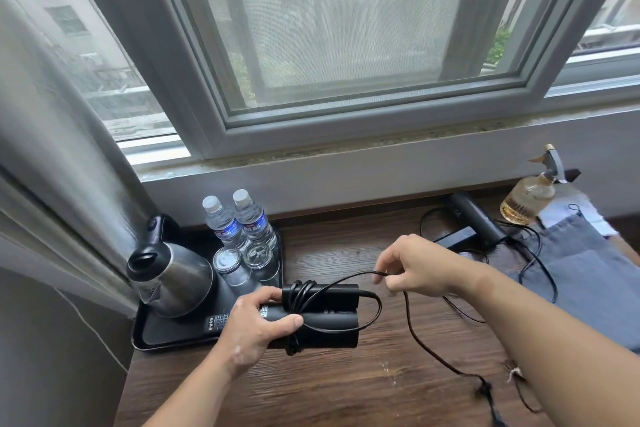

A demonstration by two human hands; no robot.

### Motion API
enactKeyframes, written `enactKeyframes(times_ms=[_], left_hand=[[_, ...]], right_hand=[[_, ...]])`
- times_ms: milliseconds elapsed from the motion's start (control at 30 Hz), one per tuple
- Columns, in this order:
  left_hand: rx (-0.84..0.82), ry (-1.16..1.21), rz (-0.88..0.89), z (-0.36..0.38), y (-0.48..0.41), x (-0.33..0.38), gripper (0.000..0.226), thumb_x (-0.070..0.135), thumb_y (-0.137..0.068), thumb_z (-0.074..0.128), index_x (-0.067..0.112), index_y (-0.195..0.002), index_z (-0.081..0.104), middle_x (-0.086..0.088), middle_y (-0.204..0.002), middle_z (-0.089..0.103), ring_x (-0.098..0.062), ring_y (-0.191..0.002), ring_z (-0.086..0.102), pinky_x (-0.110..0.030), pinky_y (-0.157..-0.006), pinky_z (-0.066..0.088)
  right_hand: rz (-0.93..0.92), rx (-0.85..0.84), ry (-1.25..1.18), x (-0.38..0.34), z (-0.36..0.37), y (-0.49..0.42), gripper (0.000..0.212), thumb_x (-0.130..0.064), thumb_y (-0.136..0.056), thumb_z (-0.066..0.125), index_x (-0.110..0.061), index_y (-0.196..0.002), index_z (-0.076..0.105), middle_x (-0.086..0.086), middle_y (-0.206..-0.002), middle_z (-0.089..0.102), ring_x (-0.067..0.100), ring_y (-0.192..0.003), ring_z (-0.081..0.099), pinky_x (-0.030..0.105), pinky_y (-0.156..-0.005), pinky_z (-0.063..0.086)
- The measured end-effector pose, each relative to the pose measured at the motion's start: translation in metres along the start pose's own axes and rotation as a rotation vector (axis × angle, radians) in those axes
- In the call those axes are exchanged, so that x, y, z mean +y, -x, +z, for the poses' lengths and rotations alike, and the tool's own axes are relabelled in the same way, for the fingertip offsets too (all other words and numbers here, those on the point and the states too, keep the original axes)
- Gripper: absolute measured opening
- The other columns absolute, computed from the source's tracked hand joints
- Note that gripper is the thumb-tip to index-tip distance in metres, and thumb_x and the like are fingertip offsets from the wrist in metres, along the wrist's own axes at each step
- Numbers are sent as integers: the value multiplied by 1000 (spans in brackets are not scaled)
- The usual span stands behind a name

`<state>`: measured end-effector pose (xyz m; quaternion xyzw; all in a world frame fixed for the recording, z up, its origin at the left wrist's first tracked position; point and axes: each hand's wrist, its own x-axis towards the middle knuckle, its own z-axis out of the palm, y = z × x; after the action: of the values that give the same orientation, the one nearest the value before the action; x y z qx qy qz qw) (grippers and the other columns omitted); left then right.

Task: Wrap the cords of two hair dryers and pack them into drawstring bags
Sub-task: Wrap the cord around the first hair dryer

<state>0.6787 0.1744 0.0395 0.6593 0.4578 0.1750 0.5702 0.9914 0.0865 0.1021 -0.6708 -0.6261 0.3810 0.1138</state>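
Observation:
A black folded hair dryer (pixel 329 317) lies across the wooden desk (pixel 346 388), with several turns of its black cord (pixel 415 336) wound round its body. My left hand (pixel 258 326) grips the dryer's left end, thumb on the wound cord. My right hand (pixel 414 269) pinches the loose cord above and to the right of the dryer; the rest of it trails down to the front right. A second black hair dryer (pixel 474 218) lies at the back right, its cord loose. Grey drawstring bags (pixel 585 270) lie flat at the right.
A black tray (pixel 166 340) at the left holds a steel kettle (pixel 173 281), two water bottles (pixel 239 222) and two glasses (pixel 242 263). A spray bottle (pixel 530 194) with amber liquid stands at the back right. A window sill and a curtain border the desk.

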Motion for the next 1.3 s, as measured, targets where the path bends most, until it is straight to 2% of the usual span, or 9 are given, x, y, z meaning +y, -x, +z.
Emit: enactKeyframes(times_ms=[133, 267, 400, 533, 700, 900, 1033, 1100, 1300], left_hand=[[-23, 5, -6, -8, 5, -5, 37, 28, -61, 88, 22, -97, 79, -9, -88, 79, -30, -81, 75, -58, -81, 58], [-63, 2, 29, -10, 9, -8, 38, 32, -57, 86, 24, -94, 80, -5, -90, 80, -15, -81, 73, -38, -81, 58], [-114, 41, 39, -10, 10, -12, 46, 32, -56, 87, 12, -97, 79, -11, -95, 78, -17, -87, 72, -26, -71, 58], [-167, 47, 84, -13, 10, -13, 51, 36, -60, 87, 7, -101, 78, -8, -95, 76, -16, -93, 69, -28, -83, 53], [-206, 111, 79, -21, 9, -17, 63, 42, -62, 88, 2, -110, 75, -15, -101, 74, -19, -96, 67, -37, -89, 49], [-234, 189, 46, -25, 9, -21, 75, 46, -60, 93, 0, -115, 72, -24, -106, 73, -28, -99, 67, -46, -92, 49], [-241, 302, -2, -20, 11, -12, 84, 45, -45, 99, -5, -108, 73, -9, -82, 72, -11, -68, 66, -20, -58, 53], [-242, 367, -9, -19, 14, -10, 89, 42, -45, 99, -11, -109, 68, -4, -76, 70, -7, -61, 63, -14, -53, 49], [-170, 468, -69, -13, 9, -15, 79, 34, -54, 98, -7, -115, 68, -30, -107, 67, -37, -99, 65, -42, -84, 56]], right_hand=[[13, 42, -84, 15, 2, -1, 11, -21, -83, 67, -24, -76, 75, -3, -67, 73, 0, -57, 59, 18, -58, 45], [0, 81, -133, 28, 4, -4, 11, -20, -85, 67, -24, -77, 73, 0, -66, 73, 3, -58, 62, 22, -60, 47], [-13, 127, -234, 37, 2, -6, 7, -19, -85, 71, -22, -79, 73, 9, -72, 71, 13, -61, 66, 34, -63, 57], [-50, 187, -286, 43, -2, -9, 4, -24, -80, 79, -24, -80, 76, 7, -75, 71, 8, -64, 58, 40, -67, 52], [-61, 214, -406, 54, -3, -8, 10, -21, -80, 85, -19, -79, 76, -8, -64, 64, 4, -61, 54, 21, -61, 44], [-19, 208, -426, 66, 6, -11, 9, -22, -81, 84, -17, -82, 77, -8, -66, 68, 1, -61, 57, 16, -62, 45], [33, 255, -397, 77, 8, -15, 8, -25, -83, 83, -18, -81, 77, -3, -68, 71, 6, -63, 61, 25, -64, 51], [67, 283, -376, 83, 9, -15, 8, -27, -83, 82, -21, -80, 77, -1, -74, 74, 9, -67, 65, 31, -69, 55], [187, 340, -252, 90, 28, -19, 13, -41, -82, 80, -30, -77, 76, -12, -75, 75, 3, -72, 68, 29, -73, 57]])
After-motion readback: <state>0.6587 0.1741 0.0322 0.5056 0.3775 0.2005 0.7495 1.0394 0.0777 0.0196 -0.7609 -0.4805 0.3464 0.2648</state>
